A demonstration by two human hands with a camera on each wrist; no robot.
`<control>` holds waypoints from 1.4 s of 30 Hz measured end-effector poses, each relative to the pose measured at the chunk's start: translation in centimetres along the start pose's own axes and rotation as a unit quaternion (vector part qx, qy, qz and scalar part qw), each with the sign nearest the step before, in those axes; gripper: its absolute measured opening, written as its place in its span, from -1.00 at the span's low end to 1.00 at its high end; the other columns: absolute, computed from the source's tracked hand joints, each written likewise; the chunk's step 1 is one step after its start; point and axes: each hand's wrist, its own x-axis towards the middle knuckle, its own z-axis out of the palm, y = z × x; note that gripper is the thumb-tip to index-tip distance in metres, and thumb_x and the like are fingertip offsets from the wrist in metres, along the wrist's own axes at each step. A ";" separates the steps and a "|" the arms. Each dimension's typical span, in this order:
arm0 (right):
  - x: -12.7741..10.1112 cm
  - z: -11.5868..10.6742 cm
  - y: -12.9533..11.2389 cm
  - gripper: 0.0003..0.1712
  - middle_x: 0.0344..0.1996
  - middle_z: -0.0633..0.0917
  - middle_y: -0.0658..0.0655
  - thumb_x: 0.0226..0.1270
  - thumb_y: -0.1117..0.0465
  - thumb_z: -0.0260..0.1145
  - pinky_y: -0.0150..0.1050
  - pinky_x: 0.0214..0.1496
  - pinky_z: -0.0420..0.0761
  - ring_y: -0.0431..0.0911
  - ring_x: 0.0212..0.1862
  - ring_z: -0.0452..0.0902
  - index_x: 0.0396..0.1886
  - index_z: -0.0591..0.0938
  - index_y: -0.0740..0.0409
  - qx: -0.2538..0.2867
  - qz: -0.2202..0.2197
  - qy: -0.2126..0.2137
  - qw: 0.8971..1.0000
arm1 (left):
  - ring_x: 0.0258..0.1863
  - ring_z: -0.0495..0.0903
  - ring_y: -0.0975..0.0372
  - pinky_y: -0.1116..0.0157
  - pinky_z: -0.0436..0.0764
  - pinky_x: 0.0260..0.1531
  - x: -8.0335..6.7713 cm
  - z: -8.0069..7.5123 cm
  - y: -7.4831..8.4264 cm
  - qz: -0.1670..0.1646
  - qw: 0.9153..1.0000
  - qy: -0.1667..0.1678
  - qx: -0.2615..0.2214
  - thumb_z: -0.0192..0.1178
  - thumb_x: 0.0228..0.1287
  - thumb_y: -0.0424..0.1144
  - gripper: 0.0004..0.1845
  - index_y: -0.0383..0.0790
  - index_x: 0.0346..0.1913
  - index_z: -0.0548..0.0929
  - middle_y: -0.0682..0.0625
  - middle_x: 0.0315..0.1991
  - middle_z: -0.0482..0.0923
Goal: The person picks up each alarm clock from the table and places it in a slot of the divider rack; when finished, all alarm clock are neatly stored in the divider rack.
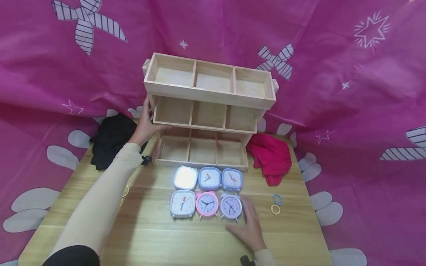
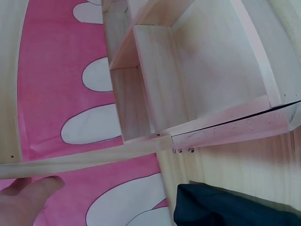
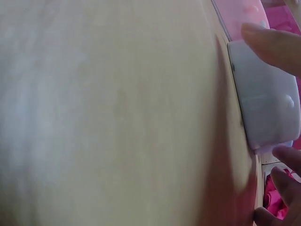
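A three-tier wooden rack (image 1: 209, 94) with divided trays stands upright at the back of the table. My left hand (image 1: 146, 125) is at its left side, fingers straight along the side and thumb reaching across the front. In the left wrist view, the visible fingers (image 2: 40, 193) lie beside a wooden strip. Several alarm clocks sit in two rows before the rack. My right hand (image 1: 247, 225) is spread around the lavender round clock (image 1: 231, 206), fingertips by its right edge and thumb below. Left of that clock are a pink round clock (image 1: 207, 204) and a white square clock (image 1: 182, 204).
Behind these stand another square clock (image 1: 185, 178), glare on its face, and two blue ones. Black cloth (image 1: 111, 140) lies left of the rack, red cloth (image 1: 271, 157) right. Blue (image 1: 277, 200) and yellow rings (image 1: 275, 210) lie at the right. A pink curtain hangs behind.
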 end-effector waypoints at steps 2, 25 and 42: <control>0.0 0.3 0.0 0.40 0.63 0.37 0.19 -0.25 -0.10 0.84 0.53 0.57 0.21 0.25 0.63 0.23 0.67 0.34 -0.12 -0.005 0.004 0.006 1.000 | 0.67 0.05 -0.27 -0.35 0.21 0.60 0.0 0.0 0.0 -0.005 1.000 -0.002 -0.001 0.57 0.06 -0.57 0.51 0.37 0.74 -0.30 -0.18 0.70 -0.07; -0.3 0.7 -0.1 0.14 0.44 0.60 -0.08 -0.22 -0.05 0.85 0.26 0.58 0.39 -0.01 0.49 0.45 0.49 0.58 -0.22 0.058 0.081 0.051 0.994 | 0.66 0.12 -0.21 -0.39 0.34 0.50 1.0 -0.1 -3.5 0.002 1.000 0.006 0.005 0.63 0.03 -0.50 0.54 0.54 0.70 -0.28 -0.07 0.74 -0.09; 2.7 -3.6 -3.3 0.04 0.42 0.64 0.07 -0.13 0.26 0.82 -0.13 0.61 0.28 -0.27 0.44 0.42 0.46 0.62 -0.08 0.101 -0.011 0.128 0.987 | 0.71 -0.02 -0.24 -0.36 0.22 0.58 0.0 -0.1 -0.2 -0.018 1.000 -0.009 0.010 0.54 0.12 -0.56 0.50 0.34 0.74 -0.37 -0.14 0.76 -0.20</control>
